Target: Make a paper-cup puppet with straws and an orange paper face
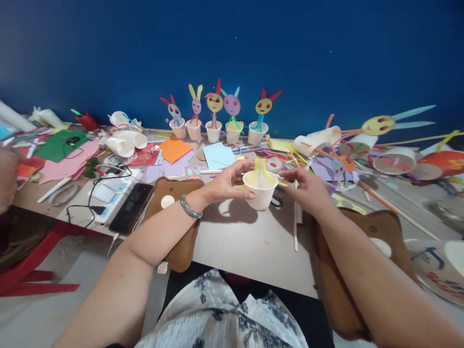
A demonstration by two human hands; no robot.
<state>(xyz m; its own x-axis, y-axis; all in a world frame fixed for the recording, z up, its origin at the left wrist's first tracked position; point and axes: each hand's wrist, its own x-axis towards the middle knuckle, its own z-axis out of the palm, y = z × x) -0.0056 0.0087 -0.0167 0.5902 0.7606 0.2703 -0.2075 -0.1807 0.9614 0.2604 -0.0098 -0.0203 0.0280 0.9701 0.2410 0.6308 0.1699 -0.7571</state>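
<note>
My left hand (232, 181) grips a white paper cup (259, 198) from its left side, with the thumb low on the wall and the fingers behind the rim. Yellow pipe cleaners (257, 169) and a grey one stand up inside the cup, bent over its edge. A yellow end sticks out on the right of the cup, and my right hand (306, 189) pinches it between thumb and fingers. Behind the cup lie dark-handled scissors (277, 200), partly hidden. A white stick (296, 222) lies below my right hand.
Several paper-cup figures (213, 130) with eared paper faces stand along the blue wall. Coloured paper (176, 150), a power strip (119, 195) and a phone (131, 208) lie left. Brown cushions (181, 246) flank the work area. Another person's hand (7, 179) shows far left.
</note>
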